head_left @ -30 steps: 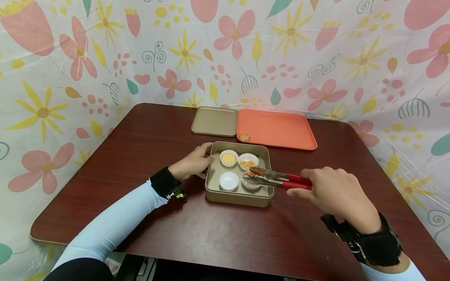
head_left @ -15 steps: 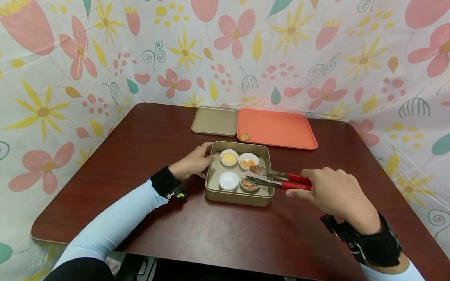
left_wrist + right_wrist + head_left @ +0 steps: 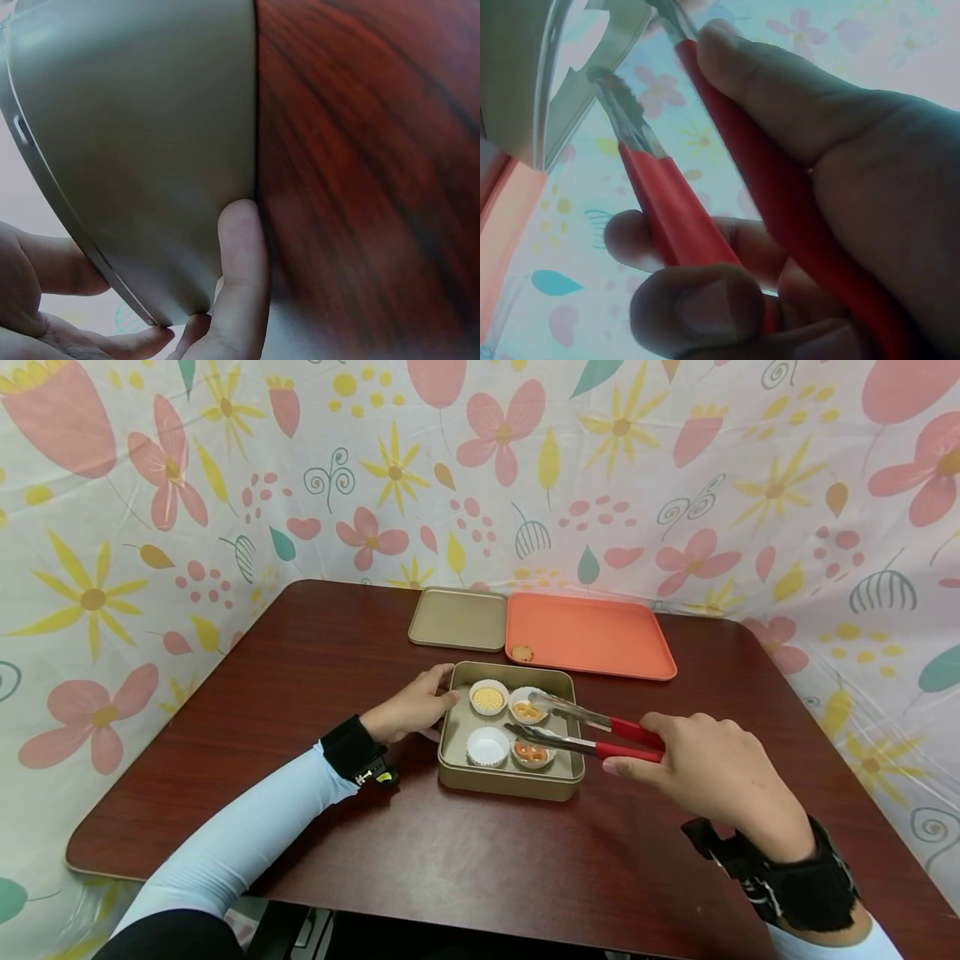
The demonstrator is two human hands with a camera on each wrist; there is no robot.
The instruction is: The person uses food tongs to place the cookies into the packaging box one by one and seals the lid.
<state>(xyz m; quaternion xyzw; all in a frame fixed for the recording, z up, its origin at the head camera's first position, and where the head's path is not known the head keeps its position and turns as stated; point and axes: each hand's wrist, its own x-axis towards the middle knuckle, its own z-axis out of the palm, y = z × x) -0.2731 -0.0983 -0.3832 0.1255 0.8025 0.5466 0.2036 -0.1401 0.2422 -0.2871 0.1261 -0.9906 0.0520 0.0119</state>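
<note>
A gold rectangular tin box (image 3: 510, 787) stands on the table, holding white paper cups. One cup (image 3: 488, 748) has nothing in it; another holds a round yellow piece (image 3: 488, 699). In the other two lie an orange-brown pretzel-like piece (image 3: 531, 753) and yellow-orange pieces (image 3: 527, 712). My left hand (image 3: 412, 703) grips the tin's left side, thumb at the rim, fingers against the outer wall (image 3: 150, 165). My right hand (image 3: 712, 768) holds red-handled metal tongs (image 3: 626, 742) over the right-hand cups. Their arms are spread, with nothing between the tips.
Behind the tin lie a flat gold lid or tray (image 3: 459, 619) and an orange tray (image 3: 592, 635). A small round cookie (image 3: 522, 653) sits in the orange tray's near left corner. A floral cloth (image 3: 480, 477) hangs behind the dark wooden table (image 3: 337, 635).
The tongs have spread apart and released the pretzel-like piece, which now lies in the near right cup. My left hand and the tin have stayed in place.
</note>
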